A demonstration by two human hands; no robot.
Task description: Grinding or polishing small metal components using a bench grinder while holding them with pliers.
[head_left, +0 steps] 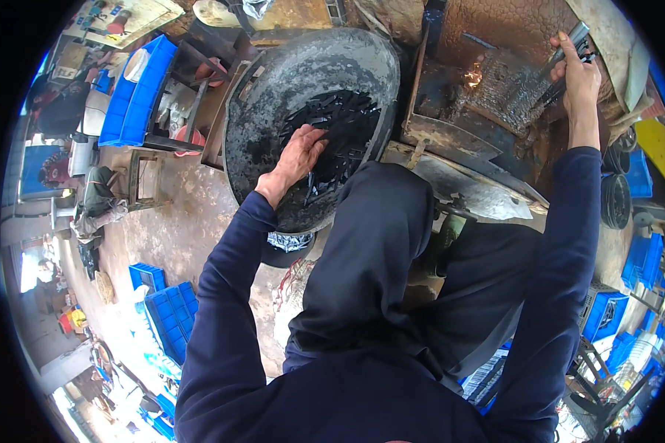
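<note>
A large round grey basin (247,111) stands in front of me, its inside blotched and dark, with a heap of thin black strips (340,122) in it. My left hand (301,153) reaches over the basin's rim onto the near left of this heap. Its fingers are curled together at the strips, and what they pinch, if anything, is hidden. To the right, over a rusty brown metal trough (454,136), my right hand (580,74) is raised and closed round a grey metal bar (580,33). Dark pieces show beside its fingers. An orange glow (473,75) shows in the trough.
Blue plastic crates (137,92) stand on a rack at the left, and more blue crates (171,317) lie on the floor behind. A wooden stool (146,177) is left of the basin. Black round tubs (615,199) stand at the right. My knees are close to basin and trough.
</note>
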